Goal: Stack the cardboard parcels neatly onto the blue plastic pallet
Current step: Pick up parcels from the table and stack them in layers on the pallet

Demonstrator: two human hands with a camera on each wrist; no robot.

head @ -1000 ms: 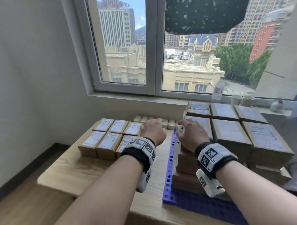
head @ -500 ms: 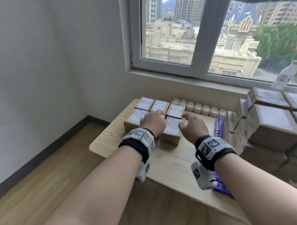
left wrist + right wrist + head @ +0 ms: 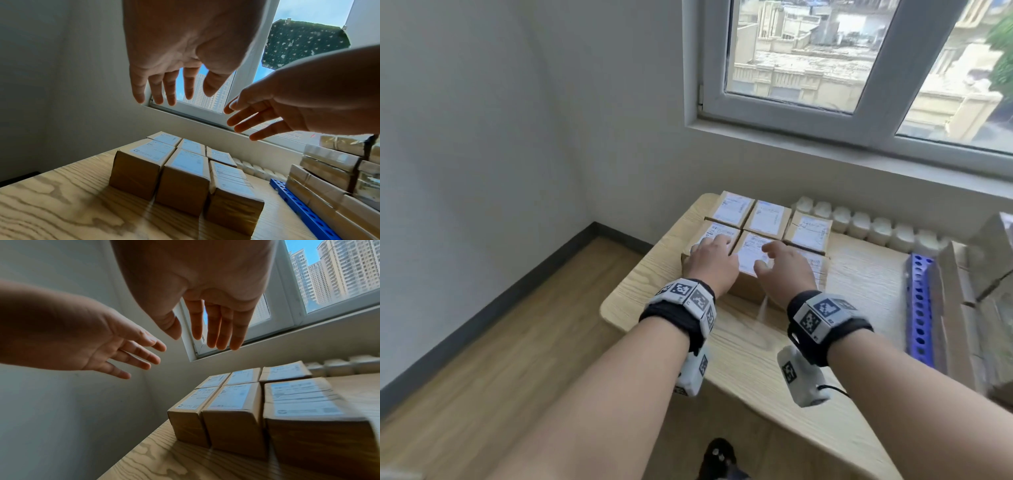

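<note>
Several small cardboard parcels (image 3: 768,219) with white labels sit in a tight two-row block on the wooden table (image 3: 756,346). My left hand (image 3: 717,255) hovers over the front left parcel, fingers straight and spread, holding nothing. Over the front middle parcel (image 3: 232,395) my right hand (image 3: 770,260) is spread the same way. The wrist views show air between the left hand (image 3: 174,84), the right hand (image 3: 205,324) and the parcels (image 3: 185,162) below. The blue pallet (image 3: 921,308) lies at the right and carries larger stacked parcels (image 3: 329,162).
A row of white rounded ribs (image 3: 859,222), like a radiator top, runs behind the table under the window sill. The table's rounded left edge (image 3: 613,301) drops to a wooden floor. A white wall closes the left side.
The view has swung left, away from the pallet stack. Both hands moved from the pallet's edge to above the small parcels, and their fingers have spread out.
</note>
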